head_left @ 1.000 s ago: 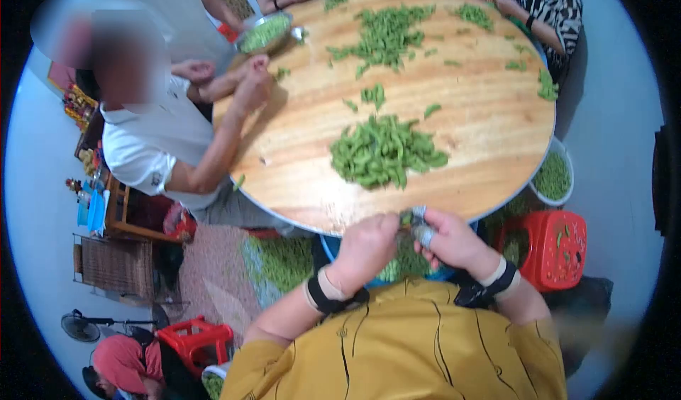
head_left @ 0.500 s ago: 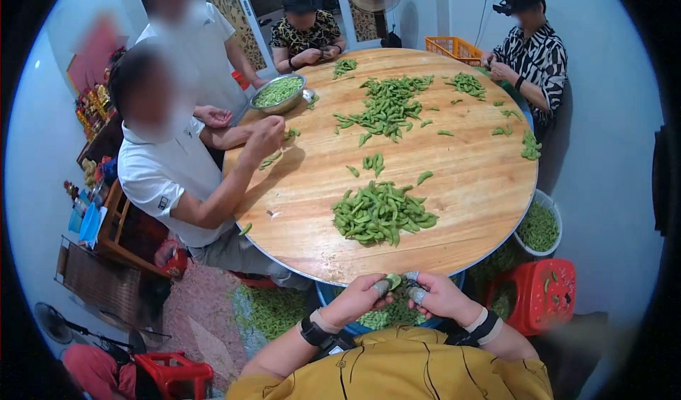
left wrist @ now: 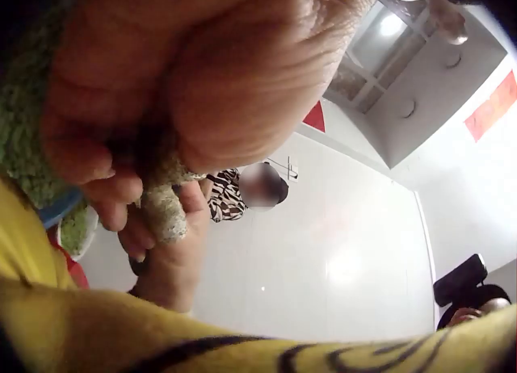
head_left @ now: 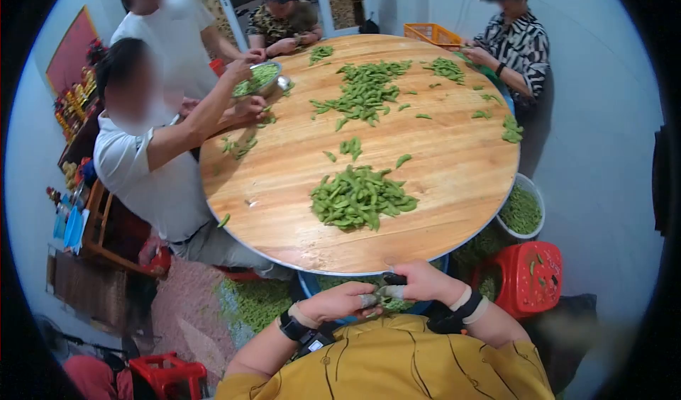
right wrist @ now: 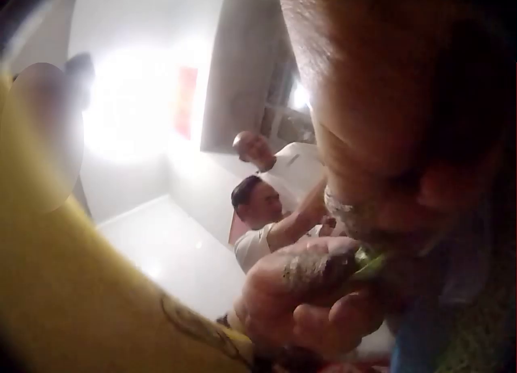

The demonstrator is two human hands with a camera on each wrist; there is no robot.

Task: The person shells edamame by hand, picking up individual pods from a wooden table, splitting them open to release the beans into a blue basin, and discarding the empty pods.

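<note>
Both hands meet in front of the belly, just off the table's near edge. My left hand [head_left: 344,301] has a grey-wrapped thumb and pinches a green bean pod [right wrist: 370,264], mostly hidden by the fingers. From the other side my right hand [head_left: 425,283], also with wrapped digits, grips at the same pod, its fingers curled. In the left wrist view the wrapped fingertips [left wrist: 166,215] of the right hand press up against the left hand. Under the hands is a blue tub [head_left: 305,283] with green beans in it. A heap of bean pods [head_left: 362,198] lies on the table ahead.
The round wooden table [head_left: 447,208] also bears a larger pod pile [head_left: 365,91] and small clusters. Several people sit or stand around it. A metal bowl [head_left: 273,84] stands at its left edge. To the right are a white bucket [head_left: 521,208] and a red stool [head_left: 528,279].
The view tilted up, then shifted slightly. Both hands stay together, and the pod that showed between them half a second ago is now mostly covered. The person at left has raised an arm toward the bowl.
</note>
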